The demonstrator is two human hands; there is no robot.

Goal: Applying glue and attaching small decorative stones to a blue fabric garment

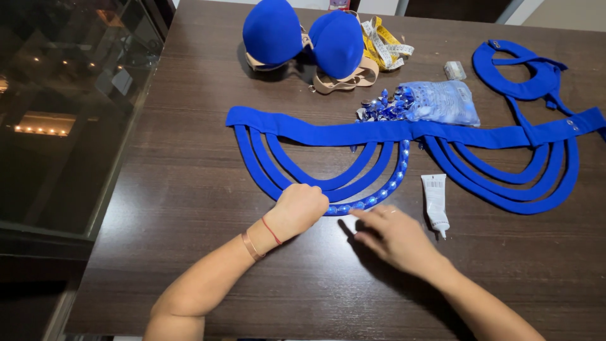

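Observation:
A royal-blue fabric piece (379, 132) with a straight band and curved hanging straps lies flat on the dark wooden table (189, 189). Blue gems (385, 188) line the right half of its lowest left strap. My left hand (302, 207) is curled into a loose fist and presses down on that strap at its lowest point. My right hand (391, 233) rests beside it, forefinger stretched out and touching the strap just by the last gem. A white glue tube (435, 201) lies close to the right of my right hand.
A plastic bag of blue gems (435, 101) with loose ones spilled lies behind the band. Two blue padded cups (303, 38), a yellow tape measure (385, 41) and another blue strap piece (524, 76) sit at the back. A glass panel (69, 113) borders the table's left edge.

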